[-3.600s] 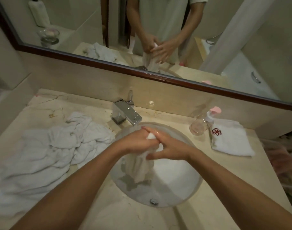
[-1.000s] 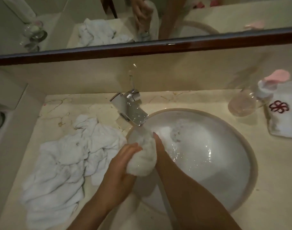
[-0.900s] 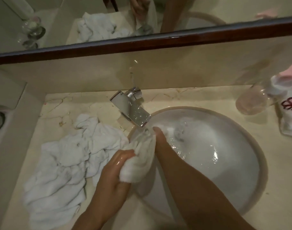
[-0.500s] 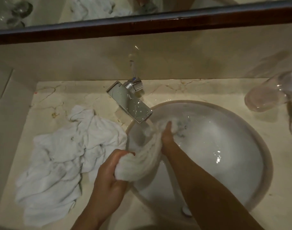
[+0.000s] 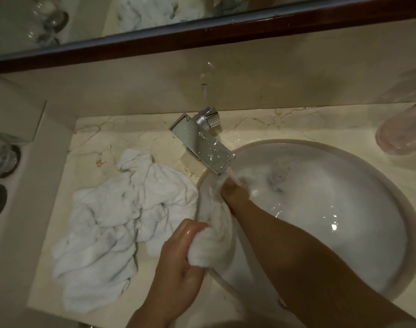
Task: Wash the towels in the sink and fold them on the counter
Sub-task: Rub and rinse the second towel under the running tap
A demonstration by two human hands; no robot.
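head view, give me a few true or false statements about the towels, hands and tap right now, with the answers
1. Water is running from the tap onto the towel the person holds. True.
2. The left hand is flat on the counter, holding nothing. False: it is closed around the lower end of the held towel.
3. A crumpled pile of white towels lies on the counter left of the sink. True.
4. The right hand is turning the tap handle. False: it is at the upper end of the towel, under the spout.
5. The pile of towels is neatly folded. False: it is bunched and creased.
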